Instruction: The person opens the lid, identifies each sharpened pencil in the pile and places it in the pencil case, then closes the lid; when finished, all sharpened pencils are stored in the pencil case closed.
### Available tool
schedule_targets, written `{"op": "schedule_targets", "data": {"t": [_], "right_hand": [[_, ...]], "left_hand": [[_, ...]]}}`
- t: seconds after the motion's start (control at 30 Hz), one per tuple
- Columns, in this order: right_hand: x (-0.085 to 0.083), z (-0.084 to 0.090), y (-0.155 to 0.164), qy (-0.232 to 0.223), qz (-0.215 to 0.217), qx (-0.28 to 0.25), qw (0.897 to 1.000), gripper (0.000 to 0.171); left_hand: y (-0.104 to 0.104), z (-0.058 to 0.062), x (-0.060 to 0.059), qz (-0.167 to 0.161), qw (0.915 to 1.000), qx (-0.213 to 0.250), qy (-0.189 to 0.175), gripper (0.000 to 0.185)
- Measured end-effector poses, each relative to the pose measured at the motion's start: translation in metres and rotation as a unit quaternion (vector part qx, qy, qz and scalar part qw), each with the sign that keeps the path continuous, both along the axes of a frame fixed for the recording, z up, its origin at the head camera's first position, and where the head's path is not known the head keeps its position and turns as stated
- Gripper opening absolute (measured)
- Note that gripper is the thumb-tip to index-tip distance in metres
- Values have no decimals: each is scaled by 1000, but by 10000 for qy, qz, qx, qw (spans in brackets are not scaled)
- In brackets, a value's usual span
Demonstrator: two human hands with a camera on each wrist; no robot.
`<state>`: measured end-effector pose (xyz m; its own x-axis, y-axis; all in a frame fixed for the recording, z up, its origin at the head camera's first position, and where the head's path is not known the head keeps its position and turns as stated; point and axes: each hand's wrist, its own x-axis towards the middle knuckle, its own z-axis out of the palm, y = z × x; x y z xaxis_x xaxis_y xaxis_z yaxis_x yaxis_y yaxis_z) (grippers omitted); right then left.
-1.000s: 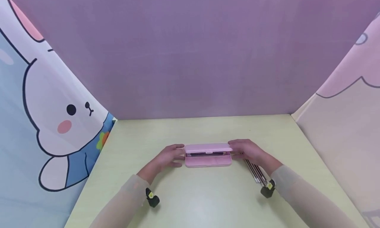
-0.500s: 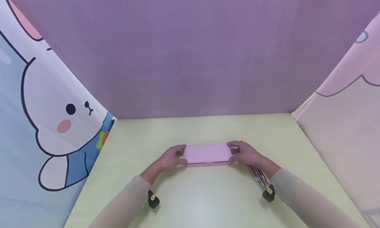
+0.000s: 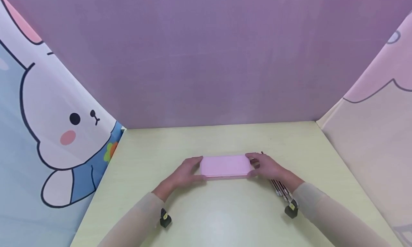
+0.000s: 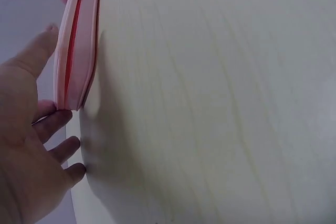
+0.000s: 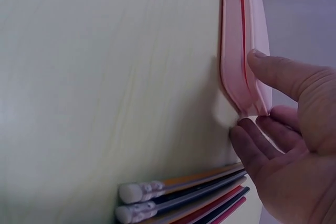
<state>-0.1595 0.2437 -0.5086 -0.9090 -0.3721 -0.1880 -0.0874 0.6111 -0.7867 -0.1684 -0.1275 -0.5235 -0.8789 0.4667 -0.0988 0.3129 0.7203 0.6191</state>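
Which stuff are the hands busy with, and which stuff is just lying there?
Busy with:
- pink pencil case, lid down
- left hand, touching its left end
- right hand, touching its right end

Just lying there:
- pencils, beside the right hand on the table
- bunny curtain
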Motion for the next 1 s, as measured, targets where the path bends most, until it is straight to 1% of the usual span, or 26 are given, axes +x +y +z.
{"op": "schedule_targets", "data": {"t": [0.1, 0.2, 0.33, 0.43, 0.57, 0.67, 0.77, 0.9, 1.0], "right_hand": [[1, -1, 1, 41, 18, 29, 10000, 84], [0, -3, 0, 88, 74, 74, 9999, 85], [-3, -3, 2, 142, 50, 256, 9996, 86], [-5, -3, 4, 223, 74, 384, 9990, 84], [-5, -3, 5, 261, 159, 507, 9982, 83], [-4, -4, 7, 352, 195, 578, 9975, 83], [-2, -6, 8, 569, 304, 565, 9963, 82], [1, -10, 9, 709, 374, 496, 9955, 82], [2, -10, 9, 871, 410, 565, 9938, 82]], "left_hand": [[0, 1, 1, 33, 10000, -65, 46, 92], [0, -1, 0, 88, 9998, -116, 106, 93], [2, -1, -2, 183, 9997, -49, 176, 94], [5, -1, -1, 277, 9995, -30, 175, 93], [8, -1, -1, 324, 9992, -168, 166, 93], [9, -2, -1, 270, 9992, -240, 195, 95], [8, -3, -1, 213, 9990, -314, 234, 97], [4, -4, -1, 71, 9986, -389, 339, 98], [2, -5, 0, -31, 9985, -385, 393, 98]]}}
